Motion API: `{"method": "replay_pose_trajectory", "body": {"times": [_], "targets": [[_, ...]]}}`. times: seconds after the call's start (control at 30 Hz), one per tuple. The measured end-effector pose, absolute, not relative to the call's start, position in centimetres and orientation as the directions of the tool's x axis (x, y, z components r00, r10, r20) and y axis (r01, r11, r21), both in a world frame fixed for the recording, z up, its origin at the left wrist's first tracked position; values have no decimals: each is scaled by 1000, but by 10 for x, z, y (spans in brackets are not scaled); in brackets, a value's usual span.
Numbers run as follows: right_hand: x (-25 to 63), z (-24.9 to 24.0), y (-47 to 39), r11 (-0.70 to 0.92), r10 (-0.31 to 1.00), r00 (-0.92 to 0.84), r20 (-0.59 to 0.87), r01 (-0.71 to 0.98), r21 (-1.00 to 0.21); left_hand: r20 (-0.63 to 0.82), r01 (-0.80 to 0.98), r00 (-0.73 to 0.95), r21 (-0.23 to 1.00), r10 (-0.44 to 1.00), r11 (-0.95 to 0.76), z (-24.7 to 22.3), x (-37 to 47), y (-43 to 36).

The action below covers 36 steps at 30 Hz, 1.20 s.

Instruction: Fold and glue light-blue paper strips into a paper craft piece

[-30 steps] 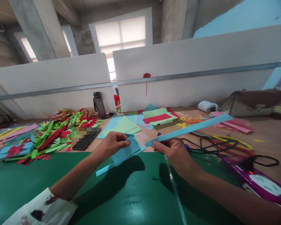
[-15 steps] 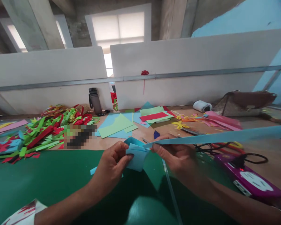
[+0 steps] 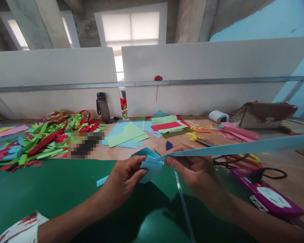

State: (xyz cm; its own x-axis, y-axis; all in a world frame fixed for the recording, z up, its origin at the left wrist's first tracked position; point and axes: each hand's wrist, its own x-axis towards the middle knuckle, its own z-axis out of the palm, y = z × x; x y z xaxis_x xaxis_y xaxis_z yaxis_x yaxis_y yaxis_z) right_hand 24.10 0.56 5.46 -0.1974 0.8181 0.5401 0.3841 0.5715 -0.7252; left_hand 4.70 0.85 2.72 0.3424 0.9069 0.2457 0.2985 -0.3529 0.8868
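Light blue folded paper (image 3: 152,168) is pinched between the thumb and fingers of my left hand (image 3: 128,175), above the green mat (image 3: 73,192). My right hand (image 3: 192,167) is closed on a long light blue paper strip (image 3: 233,147), which runs from the folded piece out past the right edge of view. The two hands are close together, with the fold between them. Another short blue strip end (image 3: 102,181) shows left of my left hand. How the strip joins the folded piece is partly hidden by my fingers.
Green and red strips (image 3: 48,138) lie heaped at the left. Behind the hands are coloured sheets (image 3: 126,135) and a dark bottle (image 3: 103,107). A purple power strip (image 3: 268,195), cables and a bag (image 3: 266,114) are on the right. A clear stick (image 3: 183,206) lies on the mat.
The folded blue paper has tilted, and my left hand has moved slightly right with it. My right hand keeps its hold on the strip. The view has shifted slightly.
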Motion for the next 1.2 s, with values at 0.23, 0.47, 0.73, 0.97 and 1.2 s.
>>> {"method": "replay_pose_trajectory", "body": {"times": [0.23, 0.47, 0.73, 0.97, 1.2], "targets": [[244, 56, 5, 571, 818, -247, 519, 453, -685, 251, 288, 361, 886, 898, -363, 28, 47, 8], [242, 55, 7, 573, 816, -258, 517, 477, -666, 265, 347, 364, 851, 893, -394, 24, 45, 9], [242, 52, 8, 576, 816, -273, 510, 466, -672, 251, 391, 391, 825, 885, -407, 29, 49, 8], [243, 53, 9, 556, 831, -277, 482, 424, -715, 283, 455, 411, 760, 867, -464, 28, 49, 9], [241, 52, 10, 646, 759, -301, 577, 457, -611, 326, 460, 426, 725, 844, -512, 29, 51, 8]]}}
